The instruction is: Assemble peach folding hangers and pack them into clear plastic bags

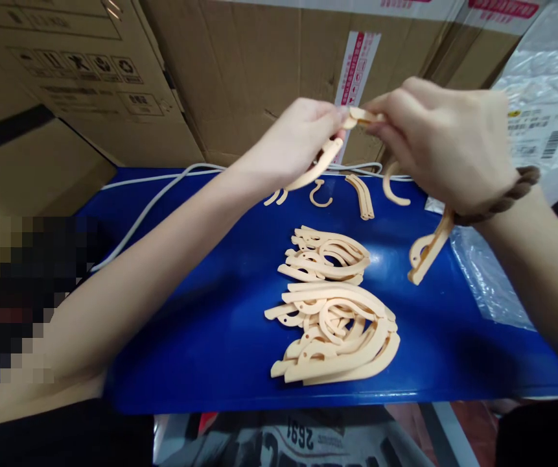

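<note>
Both hands are raised over the back of the table around a beige plastic folding hanger (351, 118). My left hand (301, 133) is closed, pinching it at the joint between the hands; a curved arm (320, 167) sticks out below these fingers. My right hand (441, 139) is also closed on it, thumb and fingers pinching its other side. Under the right palm hangs a beige hook (394, 188), and a slotted arm (429, 250) shows below the wrist; how these join is hidden. Two stacks of folded beige hangers, a smaller one (327, 256) and a larger one (341, 334), lie nearer me.
Loose on the blue table (201, 324) lie a hook (321, 194) and some curved arms (360, 196). A white cable (150, 214) runs along the back left. Cardboard boxes (259, 71) wall the far side. Clear plastic wrap (492, 279) covers the right side.
</note>
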`<action>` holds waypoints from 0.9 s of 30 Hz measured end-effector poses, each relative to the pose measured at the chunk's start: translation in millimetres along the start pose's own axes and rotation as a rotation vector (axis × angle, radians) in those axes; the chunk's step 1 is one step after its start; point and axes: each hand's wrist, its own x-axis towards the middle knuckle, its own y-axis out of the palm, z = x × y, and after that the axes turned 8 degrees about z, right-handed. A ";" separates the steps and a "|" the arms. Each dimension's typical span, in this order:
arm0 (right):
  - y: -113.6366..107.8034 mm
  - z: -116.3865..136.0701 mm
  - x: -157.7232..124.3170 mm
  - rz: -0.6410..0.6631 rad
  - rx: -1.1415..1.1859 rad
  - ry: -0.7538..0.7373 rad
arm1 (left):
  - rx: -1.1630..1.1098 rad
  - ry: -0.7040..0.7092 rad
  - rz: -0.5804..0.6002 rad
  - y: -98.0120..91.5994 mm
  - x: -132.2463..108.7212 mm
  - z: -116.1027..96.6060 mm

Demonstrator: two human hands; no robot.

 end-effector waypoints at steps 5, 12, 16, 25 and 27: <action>13.3 13.1 1.0 0.100 0.121 -0.065 | 0.235 0.075 -0.030 14.2 -7.6 20.5; 43.4 -19.1 0.5 0.074 0.948 0.090 | 0.472 -0.167 -0.224 -23.1 -4.1 67.7; 47.1 -27.1 2.0 0.105 1.476 0.216 | 0.418 -0.360 -0.154 -53.3 11.8 112.7; 61.3 -7.0 14.4 -0.037 1.630 0.478 | 0.572 -0.397 -0.283 -54.0 15.0 157.9; 68.4 -7.3 15.7 -0.111 1.647 0.568 | 0.611 -0.346 -0.363 -49.8 14.3 152.0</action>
